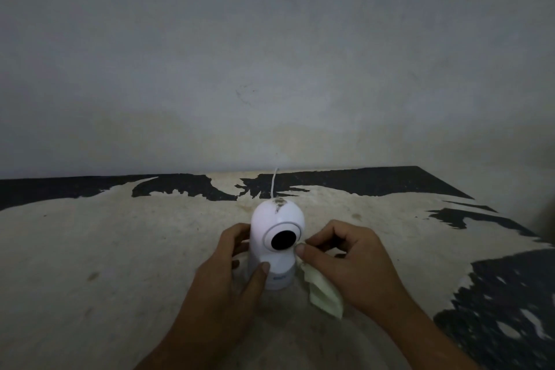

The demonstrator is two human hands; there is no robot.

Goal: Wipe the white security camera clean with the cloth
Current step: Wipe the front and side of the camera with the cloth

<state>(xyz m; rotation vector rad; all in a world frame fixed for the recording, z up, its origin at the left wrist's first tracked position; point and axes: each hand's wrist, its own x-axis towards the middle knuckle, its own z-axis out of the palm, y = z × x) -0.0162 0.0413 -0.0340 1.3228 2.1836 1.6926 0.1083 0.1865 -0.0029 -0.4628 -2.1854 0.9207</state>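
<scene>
The white security camera [277, 237] stands upright at the middle of the worn table [120, 249], its round black lens facing me and a dark smudge of dirt on top of its dome. My left hand [232, 273] grips its lower body from the left, thumb across the front of the base. My right hand [345, 261] holds a pale yellow-green cloth [322, 291], pinched between thumb and fingers right beside the camera's right side; most of the cloth hangs below the hand. A thin white cable [274, 183] runs from behind the camera toward the wall.
The tabletop is cream with peeling black patches along the back and right edges. A bare grey wall [270, 54] stands close behind the table. The table's right corner [510, 234] falls away on the right.
</scene>
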